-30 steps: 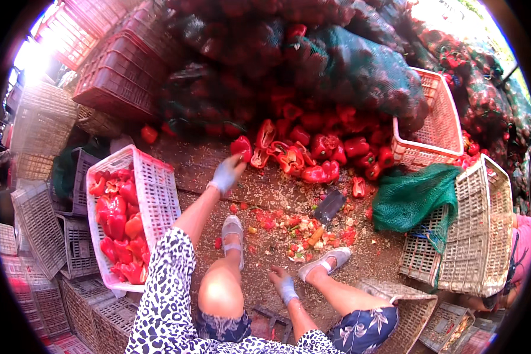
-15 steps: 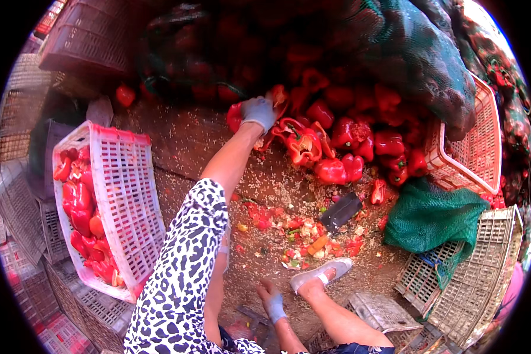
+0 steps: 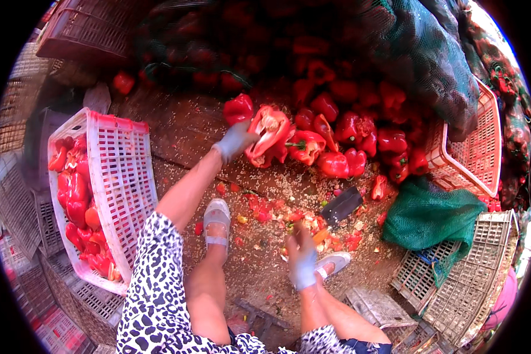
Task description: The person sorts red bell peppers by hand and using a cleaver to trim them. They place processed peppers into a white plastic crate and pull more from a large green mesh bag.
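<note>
Since a half second ago: my left hand (image 3: 235, 141) has moved from pile edge onto split red pepper (image 3: 269, 137), fingers pinching its near-left rim to lift it. Pepper at pile's near edge. Right hand (image 3: 302, 259) low by scraps, grip cannot tell; cleaver (image 3: 342, 205) lies just far-right, within reach. White crate (image 3: 121, 177) left for cut pieces.

There are two gloved hands, two sandals, one knife (image 3: 342, 206), one green net bag (image 3: 430, 215), and too many red peppers (image 3: 336, 135) to count.

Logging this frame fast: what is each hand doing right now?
Left hand: closed on a split red pepper.
Right hand: low over the scraps; grip cannot be told.
</note>
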### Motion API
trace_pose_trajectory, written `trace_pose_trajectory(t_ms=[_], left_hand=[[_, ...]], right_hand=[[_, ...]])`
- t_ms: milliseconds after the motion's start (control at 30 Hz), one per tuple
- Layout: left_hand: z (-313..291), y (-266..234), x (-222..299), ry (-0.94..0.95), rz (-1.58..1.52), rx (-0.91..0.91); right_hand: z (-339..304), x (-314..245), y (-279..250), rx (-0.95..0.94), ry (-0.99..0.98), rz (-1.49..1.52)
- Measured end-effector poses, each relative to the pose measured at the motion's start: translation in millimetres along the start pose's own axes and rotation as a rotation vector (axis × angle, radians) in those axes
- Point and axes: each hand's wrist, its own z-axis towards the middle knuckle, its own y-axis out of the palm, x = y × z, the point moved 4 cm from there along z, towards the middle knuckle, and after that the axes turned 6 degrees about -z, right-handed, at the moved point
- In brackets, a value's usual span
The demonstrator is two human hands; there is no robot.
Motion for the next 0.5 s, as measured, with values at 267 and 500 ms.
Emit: trace_pose_trajectory(t_ms=[267, 500], left_hand=[[-148, 70, -34, -0.099, -0.41, -0.048], [-169, 81, -19, -0.25, -0.977, -0.293]], right_hand=[[72, -119, -7, 0.101, -0.517, -0.474], [73, -86, 18, 0.003, -0.481, -0.38]])
